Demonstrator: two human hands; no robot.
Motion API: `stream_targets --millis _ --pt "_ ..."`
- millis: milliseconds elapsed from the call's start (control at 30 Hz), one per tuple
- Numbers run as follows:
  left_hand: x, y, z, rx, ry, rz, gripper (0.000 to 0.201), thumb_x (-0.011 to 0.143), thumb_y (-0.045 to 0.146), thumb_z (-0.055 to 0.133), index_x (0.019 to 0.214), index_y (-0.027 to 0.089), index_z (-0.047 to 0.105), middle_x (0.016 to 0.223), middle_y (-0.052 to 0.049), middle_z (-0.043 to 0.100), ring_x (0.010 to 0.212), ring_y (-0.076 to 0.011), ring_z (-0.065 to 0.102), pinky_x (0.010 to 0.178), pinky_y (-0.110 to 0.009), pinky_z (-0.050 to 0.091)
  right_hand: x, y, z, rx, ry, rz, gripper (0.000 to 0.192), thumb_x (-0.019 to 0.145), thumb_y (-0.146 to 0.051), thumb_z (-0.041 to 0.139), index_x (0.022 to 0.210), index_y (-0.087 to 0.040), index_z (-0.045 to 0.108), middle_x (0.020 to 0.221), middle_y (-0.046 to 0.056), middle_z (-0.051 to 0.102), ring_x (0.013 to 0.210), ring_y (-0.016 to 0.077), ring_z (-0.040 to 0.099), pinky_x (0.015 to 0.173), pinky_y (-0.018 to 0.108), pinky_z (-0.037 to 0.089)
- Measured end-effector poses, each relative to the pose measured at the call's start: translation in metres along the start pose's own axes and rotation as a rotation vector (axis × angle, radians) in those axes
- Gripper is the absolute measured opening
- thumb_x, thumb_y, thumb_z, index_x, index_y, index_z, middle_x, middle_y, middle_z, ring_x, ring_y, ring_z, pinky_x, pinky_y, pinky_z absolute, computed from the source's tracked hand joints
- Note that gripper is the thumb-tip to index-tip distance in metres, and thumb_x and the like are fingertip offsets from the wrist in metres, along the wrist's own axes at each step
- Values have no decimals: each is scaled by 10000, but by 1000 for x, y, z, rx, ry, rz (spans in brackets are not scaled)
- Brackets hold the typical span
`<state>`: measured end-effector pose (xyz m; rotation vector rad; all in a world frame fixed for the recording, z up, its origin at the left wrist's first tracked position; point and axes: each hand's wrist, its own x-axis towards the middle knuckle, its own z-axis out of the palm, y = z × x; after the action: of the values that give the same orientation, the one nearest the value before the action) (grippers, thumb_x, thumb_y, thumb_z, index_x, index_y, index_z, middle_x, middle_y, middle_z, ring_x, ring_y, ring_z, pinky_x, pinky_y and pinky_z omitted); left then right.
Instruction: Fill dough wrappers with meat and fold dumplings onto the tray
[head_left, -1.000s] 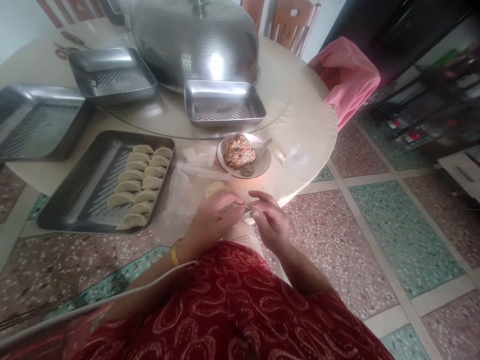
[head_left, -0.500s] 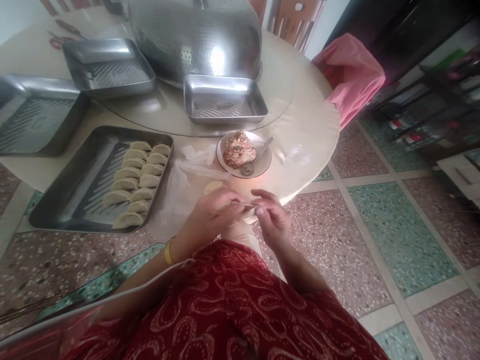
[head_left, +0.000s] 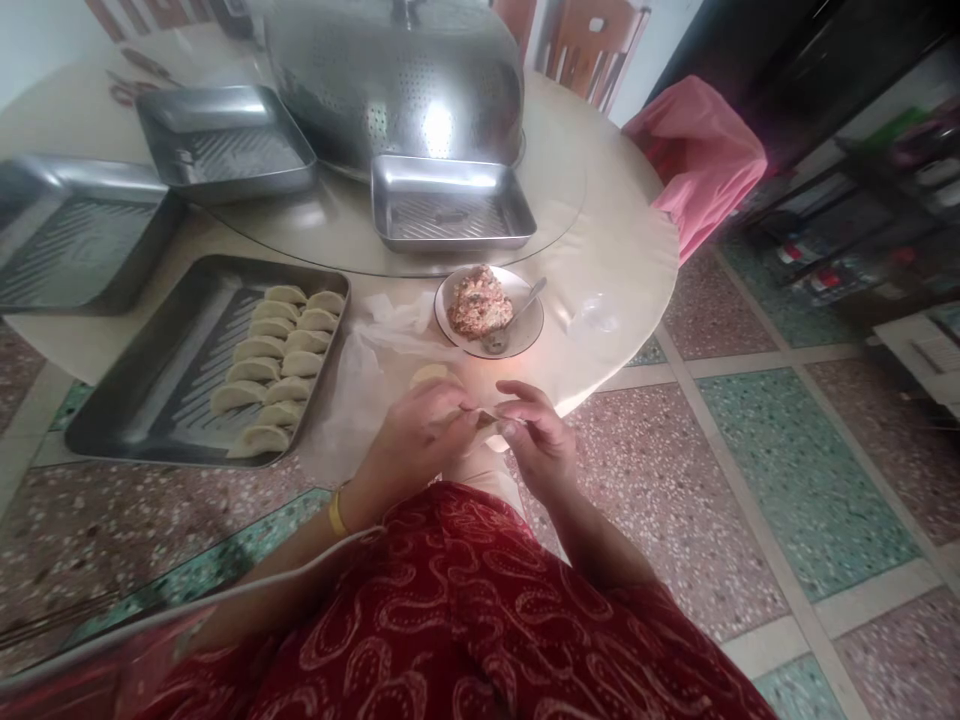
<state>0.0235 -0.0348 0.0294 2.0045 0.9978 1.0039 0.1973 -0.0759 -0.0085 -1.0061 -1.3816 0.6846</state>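
Note:
Between my two hands is a pale dumpling [head_left: 489, 420], mostly covered by fingers. My left hand [head_left: 424, 430], with a yellow band at the wrist, pinches its left side. The fingertips of my right hand [head_left: 541, 437] are closed on its right edge. Just beyond my left hand lies a round dumpling wrapper [head_left: 430, 374], partly hidden. A plate [head_left: 531, 338] behind the hands bears a mound of minced filling [head_left: 478, 303] and a metal spoon [head_left: 517, 318]. To the left, several folded dumplings [head_left: 259, 348] lie in two rows in a large metal tray [head_left: 150, 400].
A crumpled clear plastic sheet [head_left: 360, 370] lies between tray and plate. Farther back stand a small metal tray [head_left: 454, 235], two other trays [head_left: 225, 135] at left and a large perforated metal dome [head_left: 397, 90]. A pink cloth [head_left: 705, 150] hangs over a chair at right.
Both hands stay together at the dumpling, with small finger shifts along its edge. The view has moved slightly, and the trays and plate lie where they were.

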Motion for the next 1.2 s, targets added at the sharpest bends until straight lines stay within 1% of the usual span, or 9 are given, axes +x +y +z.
stream_targets --millis 100,300,400,500,667,800,900,1033,1200 --pt "0 -1 0 -9 -3 8 107 892 265 571 853 190 637 874 -37 675 825 -163 643 776 -319 509 1 0 1 1 -12 -10 73 918 -247 654 947 -292 705 949 32 719 1128 203 667 869 373 599" --pt "1 -2 -2 8 4 7 104 889 232 560 820 188 623 823 -27 649 797 -154 616 745 -306 502 2 -1 1 -16 -83 -42 89 932 -246 631 973 -289 697 1001 41 703 1175 205 633 886 377 589" --pt "1 0 -3 -3 -10 44 123 898 245 567 803 185 617 825 -27 641 798 -147 613 745 -297 506 2 -2 1 -54 -140 -40 80 927 -233 633 952 -277 695 963 47 700 1218 218 608 902 385 584" --pt "0 1 -4 -7 -5 92 144 906 270 586 795 184 621 852 -33 641 817 -148 619 759 -296 516 0 -2 2 -62 -147 -45 76 931 -223 617 947 -270 674 930 42 697 1205 220 617 895 381 583" --pt "-1 3 -7 3 -45 123 157 918 288 574 829 188 656 887 -46 656 860 -162 639 798 -314 539 -2 -3 3 -47 -122 20 58 925 -242 628 975 -264 647 1153 66 660 1163 203 640 785 312 600" --pt "-1 4 -9 -5 -77 124 145 922 268 561 871 194 674 925 -57 669 893 -170 650 815 -321 554 -2 -2 4 -112 -93 -32 133 936 -249 610 1051 -275 671 1197 72 651 1151 201 648 839 342 605" --pt "-2 5 -9 10 -76 156 145 928 254 561 900 186 686 946 -67 674 910 -166 655 829 -312 555 -1 -2 6 -142 -70 -84 142 940 -230 602 1033 -285 694 1192 59 664 1116 191 667 866 356 603" --pt "-6 6 -6 46 -34 149 144 937 284 569 938 183 672 941 -59 674 882 -158 657 798 -296 554 1 -4 8 -182 -15 -96 110 946 -216 588 973 -266 683 1055 53 694 1118 201 668 844 358 606" --pt "-15 4 1 227 144 173 146 887 326 644 899 191 591 875 -44 642 845 -174 625 765 -327 547 2 -6 10 -240 38 -146 88 952 -217 565 927 -255 640 946 40 687 1087 204 676 792 357 610"
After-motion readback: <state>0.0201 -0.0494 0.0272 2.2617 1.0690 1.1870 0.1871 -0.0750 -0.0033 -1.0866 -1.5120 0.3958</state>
